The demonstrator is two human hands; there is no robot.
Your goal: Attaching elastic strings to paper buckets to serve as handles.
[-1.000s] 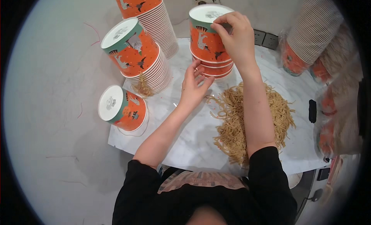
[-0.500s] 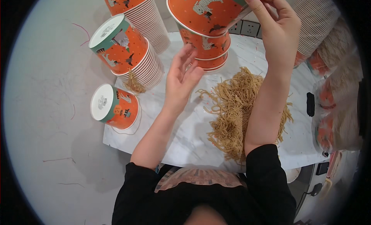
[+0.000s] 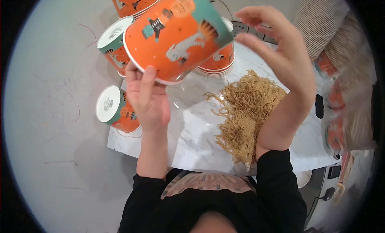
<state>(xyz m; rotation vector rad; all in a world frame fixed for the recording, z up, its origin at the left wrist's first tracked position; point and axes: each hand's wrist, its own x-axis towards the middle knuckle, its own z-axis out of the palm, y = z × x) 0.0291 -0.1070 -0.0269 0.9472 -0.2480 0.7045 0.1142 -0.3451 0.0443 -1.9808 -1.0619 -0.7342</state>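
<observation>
My left hand (image 3: 149, 96) grips an orange and green paper cup (image 3: 172, 40) at its white rim, with the thumb outside. The cup is tilted over the table, its rim toward the lower left. Just off its green end is my right hand (image 3: 280, 46), fingers and thumb apart and nothing in it. Partly hidden behind the held cup, a short stack of matching cups (image 3: 218, 60) stands on the table. Below my right hand lies a tangled heap of tan, noodle-like strands (image 3: 244, 117), partly covered by my right forearm.
On the left are an upside-down paper cup (image 3: 120, 112), a tilted cup stack (image 3: 115, 48) and another stack (image 3: 134, 2) at the back. Bagged cup stacks (image 3: 345, 96) line the right side of the marbled white table (image 3: 192, 149). A power strip (image 3: 250, 30) lies behind.
The paper cup has come away from the short stack and swung left and nearer. My left hand has moved left and taken its rim; my right hand has let go.
</observation>
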